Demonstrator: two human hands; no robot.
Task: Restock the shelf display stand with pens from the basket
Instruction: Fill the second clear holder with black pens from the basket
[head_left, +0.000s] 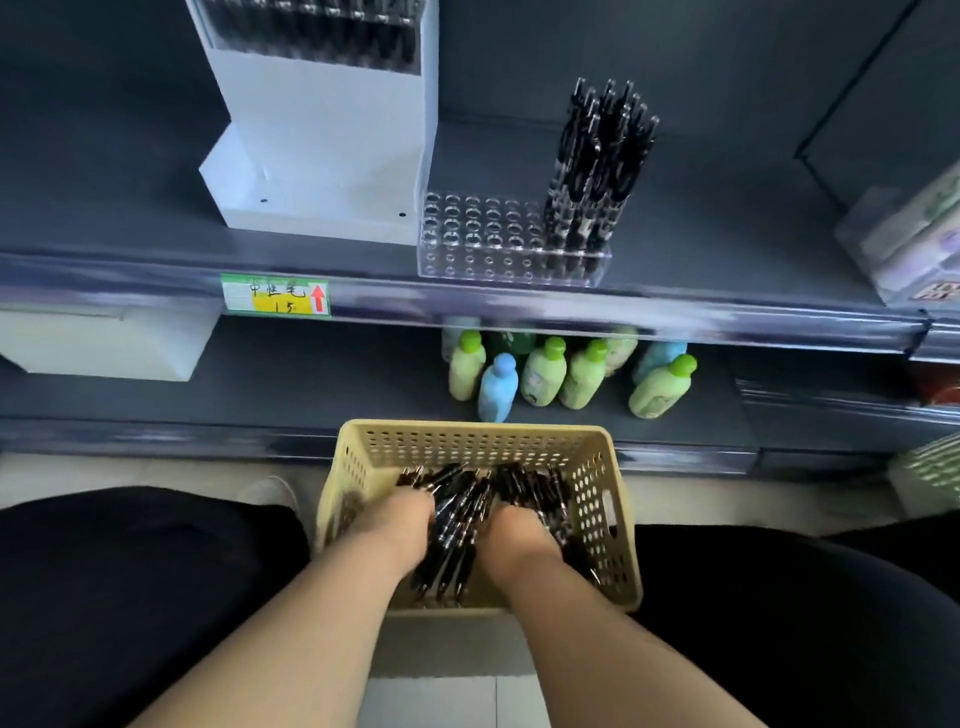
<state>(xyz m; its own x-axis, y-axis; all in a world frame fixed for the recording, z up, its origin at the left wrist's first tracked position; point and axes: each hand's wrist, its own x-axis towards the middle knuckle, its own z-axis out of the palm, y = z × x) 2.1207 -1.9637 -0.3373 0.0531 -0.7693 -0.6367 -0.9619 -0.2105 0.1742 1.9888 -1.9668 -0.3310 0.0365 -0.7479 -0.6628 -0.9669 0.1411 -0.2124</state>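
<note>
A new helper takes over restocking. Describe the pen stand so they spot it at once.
On the upper dark shelf, look right of the tall white box. The stand is the clear block at the front edge, black pens upright at its right end; only it is drilled with rows of holes.

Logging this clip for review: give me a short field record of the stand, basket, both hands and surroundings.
stand: clear, on the upper shelf; right-end holes filled, the rest empty
stand pens: black, upright, clustered at its right end
basket: yellow, perforated, holds loose black pens
left hand: down among those pens, fingers hidden
right hand: beside it among the pens, fingers hidden
nearby: white display box left of the stand; green and blue bottles on the lower shelf
</note>
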